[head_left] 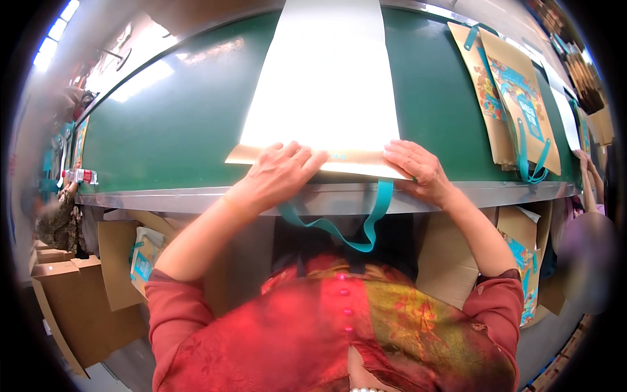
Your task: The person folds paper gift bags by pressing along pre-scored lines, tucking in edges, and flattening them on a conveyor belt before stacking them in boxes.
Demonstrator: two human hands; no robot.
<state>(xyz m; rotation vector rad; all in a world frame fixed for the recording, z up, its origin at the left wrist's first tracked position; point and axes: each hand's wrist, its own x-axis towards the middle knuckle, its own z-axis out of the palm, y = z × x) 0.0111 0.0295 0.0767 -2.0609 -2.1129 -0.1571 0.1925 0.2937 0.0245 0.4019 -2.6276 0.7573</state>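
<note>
White paper sheet [324,78]; tan near edge [356,163] beneath left grip [285,168], clasp unclear; right grip [421,172] pinching that edge's right end.

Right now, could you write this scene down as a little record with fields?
Left grip: on the brown strip at the white sheet's near end
Right grip: at the strip's right end
Teal strap: looping down past the metal front edge
Table: green top
Far right: printed brown bags with teal handles
Low, both sides: cardboard boxes
</note>
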